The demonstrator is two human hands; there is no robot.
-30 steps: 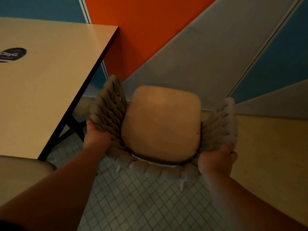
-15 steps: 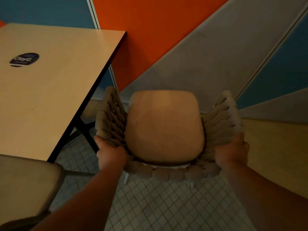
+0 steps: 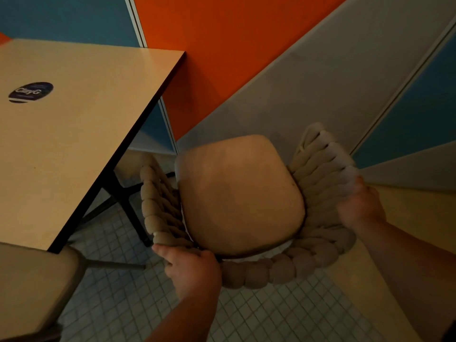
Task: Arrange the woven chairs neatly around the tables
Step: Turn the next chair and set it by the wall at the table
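A woven chair (image 3: 276, 270) with thick beige rope and a tan seat cushion (image 3: 239, 193) stands in front of me, just right of the table (image 3: 74, 134). My left hand (image 3: 192, 270) grips the rear left corner of its woven back. My right hand (image 3: 357, 206) grips the right woven armrest. The chair's front points toward the wall and is turned slightly to the left. Its left armrest sits close to the table's dark leg (image 3: 128, 206).
A second chair's seat (image 3: 32, 287) fills the lower left, beside the table corner. A dark round sticker (image 3: 30, 92) lies on the tabletop. An orange, grey and blue panelled wall (image 3: 246, 58) stands right behind. The floor has small white tiles (image 3: 123, 304).
The chair has turned counterclockwise, its front swinging toward the table. My left hand has slid back along the rim to the rear corner; my right hand has moved up on the right armrest.
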